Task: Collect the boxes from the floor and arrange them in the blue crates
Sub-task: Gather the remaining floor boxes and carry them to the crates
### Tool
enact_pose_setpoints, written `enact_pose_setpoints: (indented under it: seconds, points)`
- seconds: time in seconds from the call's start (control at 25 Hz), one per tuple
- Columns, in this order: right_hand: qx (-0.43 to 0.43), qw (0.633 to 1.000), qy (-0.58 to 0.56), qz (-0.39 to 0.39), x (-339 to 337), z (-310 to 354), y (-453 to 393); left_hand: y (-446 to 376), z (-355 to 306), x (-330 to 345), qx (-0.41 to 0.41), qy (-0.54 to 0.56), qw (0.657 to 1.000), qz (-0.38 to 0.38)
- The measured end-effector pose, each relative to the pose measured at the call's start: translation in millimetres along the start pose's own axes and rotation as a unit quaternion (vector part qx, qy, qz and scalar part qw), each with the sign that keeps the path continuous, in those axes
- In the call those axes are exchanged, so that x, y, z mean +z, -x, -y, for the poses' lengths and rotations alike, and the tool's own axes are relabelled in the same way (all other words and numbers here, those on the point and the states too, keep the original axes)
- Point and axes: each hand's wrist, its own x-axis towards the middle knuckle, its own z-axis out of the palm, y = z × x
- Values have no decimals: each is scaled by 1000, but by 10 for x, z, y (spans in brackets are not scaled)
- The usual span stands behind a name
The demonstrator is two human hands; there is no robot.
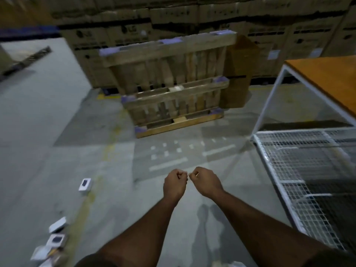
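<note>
- A warehouse: large brown cartons (134,31) stacked in a wall along the back.
- Wooden pallets (169,83) propped on edge against them.
- Bare concrete floor (48,122) with worn yellow lines.

The floor (48,116) is matt grey concrete, scuffed, with worn yellow paint lines. Two pallets (169,79) leaning upright are rough, unfinished wood. Behind them the stacked cartons (131,33) are dull brown corrugated cardboard. The surface (327,78) has a smooth orange-brown wood-look top on a white-painted metal frame (269,99). The white wire-mesh shelf (300,164) is coated metal. The small boxes (85,185) look like smooth white card.
</note>
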Motion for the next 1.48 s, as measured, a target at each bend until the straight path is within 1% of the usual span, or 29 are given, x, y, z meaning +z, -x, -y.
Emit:
enact_pose_setpoints:
  seconds: [0.2,0.36,0.56,0.76,0.92,1.0,1.2,1.36,1.48]
  points:
    - [-104,991,27,84,472,579,-9,181,436,-679,-80,36,988,-127]
    - [-174,973,29,147,845,897,164,506,740,-1095,-137,45,962,-232]
    - [-243,947,36,205,1341,1178,543,968,1179,-1375,-195,57,928,-311]
    - [-286,921,77,254,1696,1434,959,1374,1596,-1655,-229,92,903,-352]
    - [-310,906,102,269,2035,1760,1249,1625,1949,-2003,-227,126,896,-360]
    - [-316,903,109,268,2258,1953,1463,1781,2215,-2259,-232,133,895,-358]
    - [-314,896,119,291,2956,2521,2177,2297,3016,-3055,-266,139,880,-368]
    - [-318,890,113,307,3489,2994,2702,2673,3601,-3629,-304,143,855,-395]
    - [-312,884,123,325,3797,3291,2902,2794,4017,-3982,-330,145,838,-409]
